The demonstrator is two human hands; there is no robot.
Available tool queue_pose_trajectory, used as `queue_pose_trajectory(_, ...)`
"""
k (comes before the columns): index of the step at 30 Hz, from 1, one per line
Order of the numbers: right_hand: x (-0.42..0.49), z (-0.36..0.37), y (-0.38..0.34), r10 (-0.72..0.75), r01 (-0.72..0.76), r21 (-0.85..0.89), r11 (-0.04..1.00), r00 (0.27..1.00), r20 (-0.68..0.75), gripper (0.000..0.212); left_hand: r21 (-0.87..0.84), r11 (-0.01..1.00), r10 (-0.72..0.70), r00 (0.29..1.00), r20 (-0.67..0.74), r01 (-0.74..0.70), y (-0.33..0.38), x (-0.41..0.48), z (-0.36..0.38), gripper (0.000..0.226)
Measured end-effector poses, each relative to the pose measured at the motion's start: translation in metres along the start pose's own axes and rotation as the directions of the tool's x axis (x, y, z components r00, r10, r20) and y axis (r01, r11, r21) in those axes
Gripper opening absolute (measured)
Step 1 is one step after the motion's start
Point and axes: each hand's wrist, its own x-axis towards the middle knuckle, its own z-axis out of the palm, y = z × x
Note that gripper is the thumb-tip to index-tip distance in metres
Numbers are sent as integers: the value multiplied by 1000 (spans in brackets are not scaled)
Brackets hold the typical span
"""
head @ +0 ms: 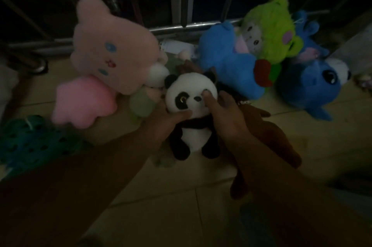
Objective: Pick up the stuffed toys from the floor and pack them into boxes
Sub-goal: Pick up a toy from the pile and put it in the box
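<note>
Indoors, in poor light, a person crouched over a tiled floor (201, 216) strewn with soft toys, midway through lifting one of them. The heap around the lift ran from a big pink toy (112, 55) on the left, through a long blue toy (225, 59) and a round blue toy with large eyes (314, 83) on the right, to a green toy (271, 31) lying on top against a metal rail (181, 25). No box was in view, so the sensible course looked to be raising the catch straight up, clear of its neighbours, then turning to find the box. Being light and soft, it would likely have travelled safely in one hand, leaving the other free for a second toy. A brown toy (277, 138) lay under the right forearm and risked being dragged along.

The catch was a small panda (191, 89), upright between both hands in front of the heap, its feet near the floor; whether they touched it could not be told. The left hand (161, 126) gripped it from the left at the neck, with the left thumb (181, 115) laid across the front under the chin and the fingers hidden behind. The right hand (227, 118) clasped the head from the right, with the right thumb (207, 95) pressed into the face beside the nose and the fingers curled round the back of the head. Both hands were closed on the toy, neither squeezing it out of shape.
</note>
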Motion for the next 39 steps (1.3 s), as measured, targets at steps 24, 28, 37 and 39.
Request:
queue_pose_trajectory(24,-88,-47,-118,-280,253,222,942,954,103,47,-245,964,99,995,-23,-102,130,-101,37,40)
queue_pose_trajectory(28,-133,-85,-180,-305,272,245,931,946,109,56,-177,976,124,992,-30,-128,194,-141,55,53)
queue_pose_trajectory(37,-232,-166,-316,-338,313,240,919,939,71,83,-98,981,171,985,12,-169,368,-251,94,51)
queue_pose_trajectory(39,-255,-182,-346,-349,327,226,918,935,66,86,-113,979,169,986,-8,-169,402,-280,104,46)
